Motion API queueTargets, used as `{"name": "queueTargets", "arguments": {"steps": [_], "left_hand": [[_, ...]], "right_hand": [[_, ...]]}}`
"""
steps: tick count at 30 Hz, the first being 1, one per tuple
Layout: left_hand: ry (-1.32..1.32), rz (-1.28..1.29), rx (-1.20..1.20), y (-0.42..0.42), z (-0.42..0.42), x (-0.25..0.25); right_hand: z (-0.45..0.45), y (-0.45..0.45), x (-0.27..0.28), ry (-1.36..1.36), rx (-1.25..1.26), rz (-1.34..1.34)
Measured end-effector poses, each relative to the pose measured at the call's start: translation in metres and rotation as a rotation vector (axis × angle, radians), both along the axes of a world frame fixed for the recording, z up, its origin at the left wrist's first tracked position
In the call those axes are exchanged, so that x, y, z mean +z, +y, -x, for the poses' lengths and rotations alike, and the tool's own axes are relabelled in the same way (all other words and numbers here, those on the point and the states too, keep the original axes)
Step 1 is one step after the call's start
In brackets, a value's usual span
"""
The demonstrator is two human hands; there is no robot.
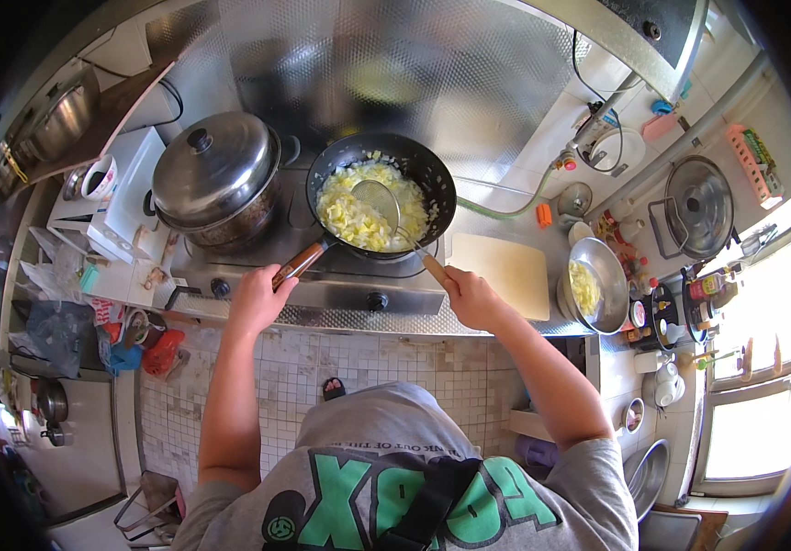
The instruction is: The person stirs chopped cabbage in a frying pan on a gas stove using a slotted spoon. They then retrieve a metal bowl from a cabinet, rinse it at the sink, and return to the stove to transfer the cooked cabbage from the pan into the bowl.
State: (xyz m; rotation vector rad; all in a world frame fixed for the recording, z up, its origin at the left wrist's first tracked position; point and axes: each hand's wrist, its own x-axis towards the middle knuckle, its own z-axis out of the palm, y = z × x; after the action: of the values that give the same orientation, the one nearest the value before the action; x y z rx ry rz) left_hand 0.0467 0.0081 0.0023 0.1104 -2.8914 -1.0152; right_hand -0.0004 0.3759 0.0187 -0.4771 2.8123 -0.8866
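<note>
A black wok sits on the right burner of the gas stove, holding chopped pale yellow and white cabbage-like vegetable. My left hand grips the wok's brown wooden handle. In my right hand is the wooden handle of a wire-mesh skimmer. Its round mesh head lies in the wok, over the chopped vegetable, and part of its rim is among the pieces. Some pieces cling to the wok's inner wall.
A large lidded steel pot stands on the left burner. Right of the wok lie a cutting board and a tilted-looking steel bowl with more chopped vegetable. A green hose runs behind the board. Sauce bottles crowd the right side.
</note>
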Motion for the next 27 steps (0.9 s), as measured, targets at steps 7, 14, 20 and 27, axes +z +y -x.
{"name": "queueTargets", "arguments": {"steps": [7, 14, 20, 27], "left_hand": [[-0.001, -0.001, -0.014, -0.001, 0.000, 0.001], [-0.017, -0.001, -0.006, 0.000, -0.001, 0.002], [-0.010, -0.003, -0.005, -0.001, 0.000, -0.001], [-0.004, 0.002, -0.004, -0.001, -0.002, -0.003]], "right_hand": [[0.000, -0.016, 0.004, -0.296, -0.067, 0.143], [0.007, -0.030, 0.012, -0.876, -0.346, 0.626], [0.023, -0.039, -0.009, -1.170, -0.492, 1.118], [0.020, -0.026, -0.024, -1.175, -0.445, 1.324]]}}
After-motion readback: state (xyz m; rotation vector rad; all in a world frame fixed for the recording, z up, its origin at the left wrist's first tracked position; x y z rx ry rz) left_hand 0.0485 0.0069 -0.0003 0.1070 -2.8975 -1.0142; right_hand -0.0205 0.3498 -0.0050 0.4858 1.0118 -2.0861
